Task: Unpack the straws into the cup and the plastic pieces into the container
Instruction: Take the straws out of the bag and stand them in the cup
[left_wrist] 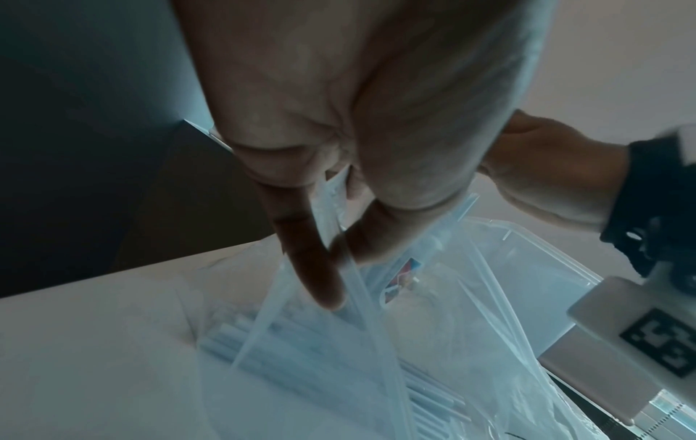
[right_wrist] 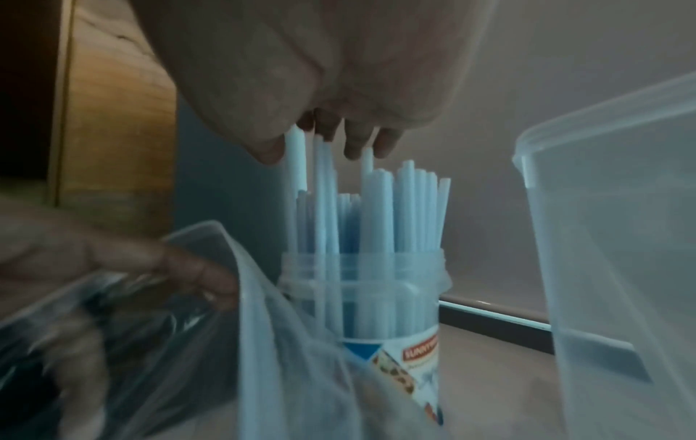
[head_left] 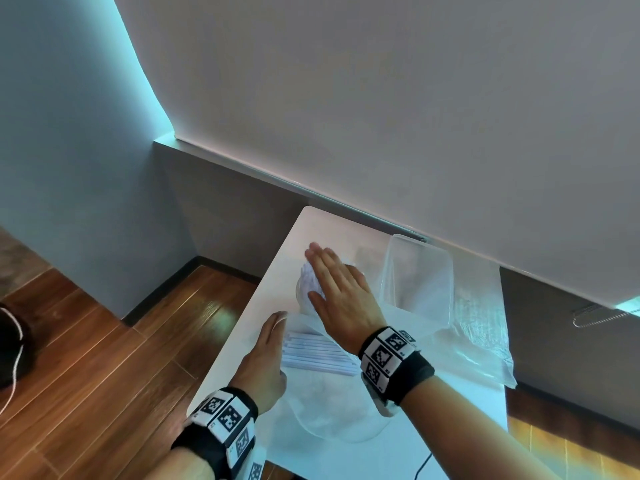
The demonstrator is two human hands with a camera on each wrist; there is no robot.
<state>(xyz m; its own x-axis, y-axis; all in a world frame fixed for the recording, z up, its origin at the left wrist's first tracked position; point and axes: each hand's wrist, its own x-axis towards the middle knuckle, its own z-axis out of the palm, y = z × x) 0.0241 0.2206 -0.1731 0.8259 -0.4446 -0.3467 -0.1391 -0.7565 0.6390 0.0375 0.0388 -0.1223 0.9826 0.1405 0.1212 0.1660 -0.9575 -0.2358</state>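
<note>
We are in the straw-transfer step. Our right hand is flat, fingers straight and together, palm down on the tips of the straws in the cup; in the right wrist view the fingertips touch the tallest straw ends. The hand grips nothing. The cup is a clear jar with a printed label, upright at the far middle of the white counter. Its straws stand at uneven heights, so we judge this to be a levelling press.

Our left hand is at the near left. In the left wrist view thumb and forefinger are pinched together on the edge of the clear bag, holding its mouth up. The remaining straws lie flat inside that bag, just near of the cup.

The container, a clear rectangular tub, stands just right of the cup. We cannot tell whether it holds anything. More clear plastic wrap lies on the counter on the container's right and near sides. We cannot identify the plastic pieces from these views.

Next move, as we judge it:
1. Lift the right hand off the straw tips.
2. Keep the left pinch on the bag so the mouth stays open.
3. Reach into the bag, gather a bundle of the flat straws, and stand them in the cup.

Caution: the cup is narrow and tall; a sideways push may tip it.
</note>
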